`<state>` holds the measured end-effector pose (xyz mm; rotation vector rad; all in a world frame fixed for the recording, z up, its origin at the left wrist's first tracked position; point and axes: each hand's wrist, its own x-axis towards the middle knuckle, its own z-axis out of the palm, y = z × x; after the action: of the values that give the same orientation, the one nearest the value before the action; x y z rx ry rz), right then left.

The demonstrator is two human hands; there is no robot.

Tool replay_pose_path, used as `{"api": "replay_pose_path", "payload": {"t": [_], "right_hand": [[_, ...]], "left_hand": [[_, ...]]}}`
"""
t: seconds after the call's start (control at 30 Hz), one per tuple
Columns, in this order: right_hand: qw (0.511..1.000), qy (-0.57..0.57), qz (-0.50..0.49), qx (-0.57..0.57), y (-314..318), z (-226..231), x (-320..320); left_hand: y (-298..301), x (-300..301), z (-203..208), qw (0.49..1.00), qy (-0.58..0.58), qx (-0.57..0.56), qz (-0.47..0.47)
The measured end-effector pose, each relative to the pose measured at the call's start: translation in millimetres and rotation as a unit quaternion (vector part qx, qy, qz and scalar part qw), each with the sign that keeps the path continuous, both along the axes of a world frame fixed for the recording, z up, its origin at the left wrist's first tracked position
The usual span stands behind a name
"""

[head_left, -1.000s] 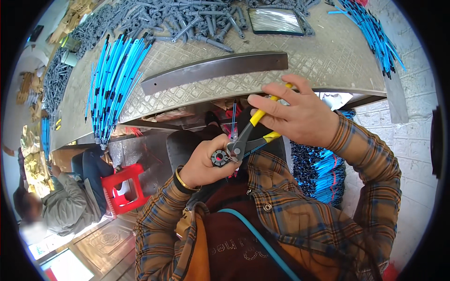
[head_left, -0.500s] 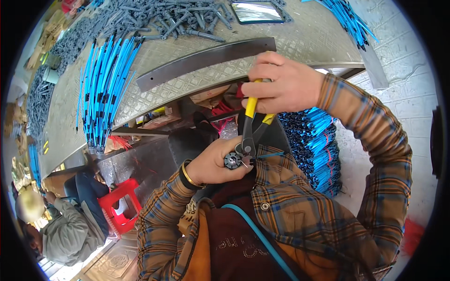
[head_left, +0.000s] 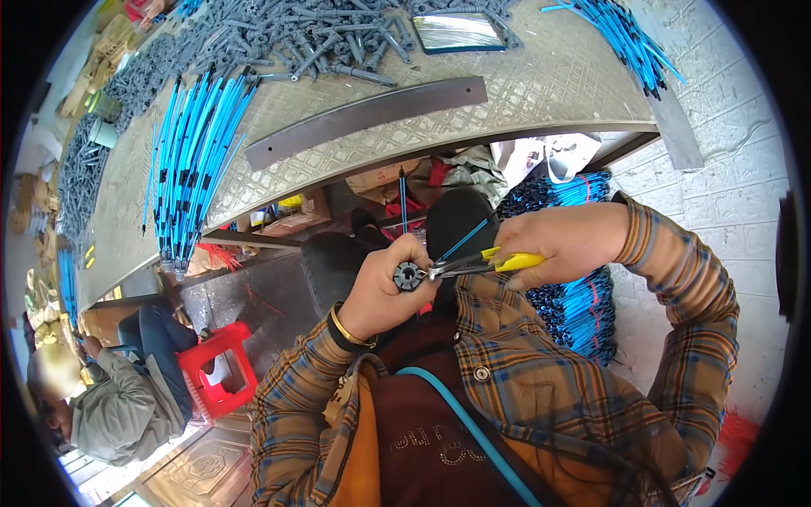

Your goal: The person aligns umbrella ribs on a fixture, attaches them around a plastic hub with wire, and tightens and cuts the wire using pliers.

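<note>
My left hand (head_left: 378,286) is closed around a round, slotted dark grey hub (head_left: 410,276), whose end face shows. My right hand (head_left: 562,245) grips the yellow handles of a pair of pliers (head_left: 470,267), which lie almost level. Their metal jaws meet at the right side of the hub, by my left fingertips; what they bite on is too small to make out. One thin blue rod (head_left: 465,239) slants up to the right from beside the jaws. Another blue rod (head_left: 403,203) stands up above my left hand.
On the table ahead lie a curved dark metal strip (head_left: 367,121), a fan of blue rods (head_left: 193,169), a pile of grey plastic parts (head_left: 312,38) and a mirror-like panel (head_left: 459,32). Bundled blue rods (head_left: 583,317) stack at right. A person (head_left: 131,406) sits near a red stool (head_left: 218,372).
My right hand has come down and to the right, swinging the pliers from upright to nearly level. The hub has shifted slightly left and up with my left hand.
</note>
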<state>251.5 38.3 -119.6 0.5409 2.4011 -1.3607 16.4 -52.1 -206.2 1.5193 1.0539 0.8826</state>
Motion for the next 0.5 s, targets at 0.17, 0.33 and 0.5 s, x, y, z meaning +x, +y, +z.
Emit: {"api": "replay_pose_path", "payload": {"t": [0.17, 0.33, 0.5], "right_hand": [[0.995, 0.033, 0.031, 0.086, 8, -26, 23], [0.872, -0.087, -0.103, -0.471, 0, -74, 37], [0.682, 0.129, -0.179, -0.698, -50, -168, 49]], "left_hand": [[8, 11, 5, 0.999, -0.008, -0.04, -0.023], [13, 5, -2, 0.995, -0.029, -0.051, -0.084], [21, 7, -6, 0.993, -0.065, -0.054, -0.084]]}}
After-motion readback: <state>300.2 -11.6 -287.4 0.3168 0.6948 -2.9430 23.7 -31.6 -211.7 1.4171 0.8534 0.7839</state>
